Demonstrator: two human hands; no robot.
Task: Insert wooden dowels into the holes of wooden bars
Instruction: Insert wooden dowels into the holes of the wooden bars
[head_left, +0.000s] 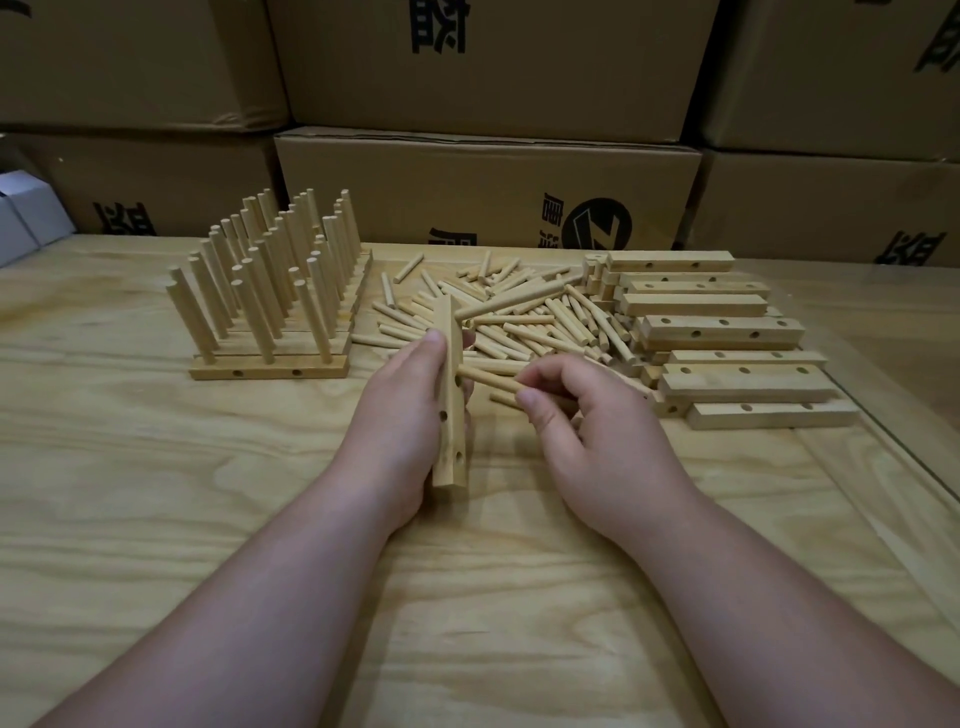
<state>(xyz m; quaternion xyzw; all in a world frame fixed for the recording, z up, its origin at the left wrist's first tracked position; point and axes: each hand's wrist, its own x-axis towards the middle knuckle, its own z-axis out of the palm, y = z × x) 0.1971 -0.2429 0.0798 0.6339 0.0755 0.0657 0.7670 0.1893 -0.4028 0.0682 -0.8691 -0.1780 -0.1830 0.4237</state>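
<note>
**Second dowel going into the held bar**

The left hand (402, 410) grips a bar (450, 395) stood on end on the table (156, 493), fingers curled round it and thumb pressed near its upper part. 1 dowel (511, 300) already sticks out of the bar's top hole, pointing right. The right hand (597, 431) pinches a second dowel (485, 378) between thumb and fingertips, its far end touching the bar's side at about the next hole down; whether it has entered cannot be told. At least 3 holes show lower on the bar.

So the step in hand looks like seating this dowel. The next move likely calls for keeping it square to the hole and pushing it left while the left hand braces the bar.

Loose dowels (524, 322) lie just behind the hands, empty bars (727, 332) are stacked to the right, and finished bars (270, 291) stand to the left.
</note>
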